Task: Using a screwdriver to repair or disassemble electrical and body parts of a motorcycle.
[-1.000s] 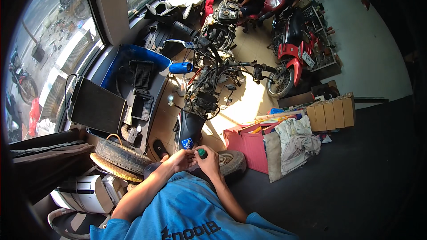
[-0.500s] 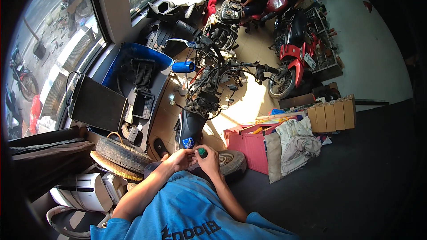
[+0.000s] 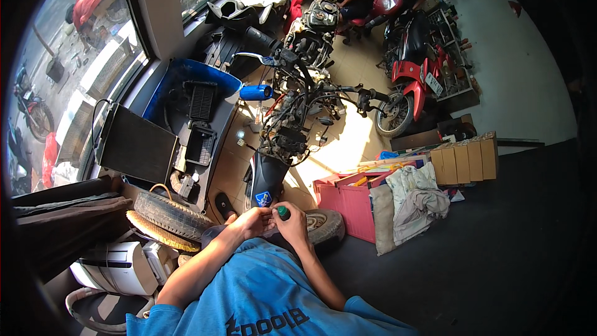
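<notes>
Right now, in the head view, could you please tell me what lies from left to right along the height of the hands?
Stacked tyres → left hand → green-topped tool → right hand → wheel → pink crate → grey rags.

A stripped motorcycle (image 3: 292, 106) stands on the tiled floor (image 3: 348, 143), a red scooter (image 3: 413, 81) near it. A red toolbox (image 3: 348, 196) draped with rags (image 3: 416, 199) sits beside cardboard boxes (image 3: 463, 158). Worn tyres (image 3: 165, 218) lie below blue body panels (image 3: 186, 87).
</notes>
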The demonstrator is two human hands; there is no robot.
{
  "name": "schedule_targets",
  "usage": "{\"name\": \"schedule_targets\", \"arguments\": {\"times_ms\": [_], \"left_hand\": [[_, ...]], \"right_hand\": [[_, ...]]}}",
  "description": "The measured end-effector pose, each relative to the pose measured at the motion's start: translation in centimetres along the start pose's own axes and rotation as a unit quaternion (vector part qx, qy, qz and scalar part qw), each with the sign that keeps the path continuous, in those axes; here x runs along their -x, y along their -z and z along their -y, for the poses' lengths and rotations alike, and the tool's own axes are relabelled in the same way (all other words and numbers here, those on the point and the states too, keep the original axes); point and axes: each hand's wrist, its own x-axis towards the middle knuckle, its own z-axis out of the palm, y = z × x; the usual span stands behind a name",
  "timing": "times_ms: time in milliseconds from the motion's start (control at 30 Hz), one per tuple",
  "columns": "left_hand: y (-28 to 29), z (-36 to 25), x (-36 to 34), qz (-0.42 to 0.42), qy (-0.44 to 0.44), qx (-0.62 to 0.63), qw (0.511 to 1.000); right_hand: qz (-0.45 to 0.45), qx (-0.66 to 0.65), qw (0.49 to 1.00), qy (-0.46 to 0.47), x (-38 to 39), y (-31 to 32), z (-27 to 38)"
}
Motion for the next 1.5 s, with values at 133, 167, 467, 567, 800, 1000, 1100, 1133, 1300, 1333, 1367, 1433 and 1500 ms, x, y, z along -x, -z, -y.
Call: {"name": "schedule_targets", "arguments": {"times_ms": [133, 167, 467, 567, 800, 1000, 1100, 1133, 1300, 1333, 1367, 1433, 1500], "left_hand": [[0.05, 0.03, -0.03, 0.008, -0.009, -0.009, 1.0], [-0.07, -0.05, 0.1, 0.004, -0.005, -0.006, 1.0], [0.13, -0.23, 0.18, 0.011, -0.006, -0.003, 1.0], [0.28, -0.3, 0.15, 0.01, -0.007, -0.005, 1.0], [-0.09, -0.4, 0.38, 0.008, -0.003, -0.001, 1.0], [0.53, -0.35, 0.02, 0.021, 0.005, -0.013, 1.0], [-0.03, -0.44, 0.37, 0.023, 0.0, -0.022, 0.999], [0.13, -0.43, 0.3, 0.023, 0.0, -0.022, 1.0], [0.51, -0.4, 0.02, 0.028, -0.001, -0.021, 0.999], [0.58, -0.41, 0.01, 0.028, -0.001, -0.021, 0.999], [0.68, -0.45, 0.0, 0.027, 0.0, -0.016, 0.999], [0.67, -0.5, 0.05, 0.026, 0.002, -0.012, 1.0], [0.48, -0.55, 0.19, 0.029, 0.001, -0.014, 0.999]], "right_hand": [[0.006, 0.004, 1.0, -0.001, -0.01, -0.03, -0.05], [0.006, 0.004, 1.0, -0.001, -0.01, -0.04, -0.06], [0.006, -0.001, 1.0, 0.007, -0.12, -0.34, -0.1], [0.007, 0.0, 1.0, 0.004, -0.16, -0.46, -0.29], [0.009, -0.002, 1.0, -0.003, -0.15, -0.42, -0.26], [0.009, -0.001, 1.0, 0.002, -0.17, -0.19, 0.23], [0.007, 0.003, 1.0, 0.0, -0.15, -0.24, 0.07], [0.007, 0.004, 1.0, -0.001, -0.15, -0.3, 0.04], [0.01, -0.004, 1.0, -0.004, -0.21, -0.42, -0.16], [0.01, -0.005, 1.0, -0.006, -0.2, -0.48, -0.25], [0.01, -0.005, 1.0, -0.006, -0.21, -0.53, -0.31], [0.01, -0.002, 1.0, -0.003, -0.25, -0.58, -0.39], [0.008, -0.002, 1.0, -0.002, -0.25, -0.59, -0.43]]}}
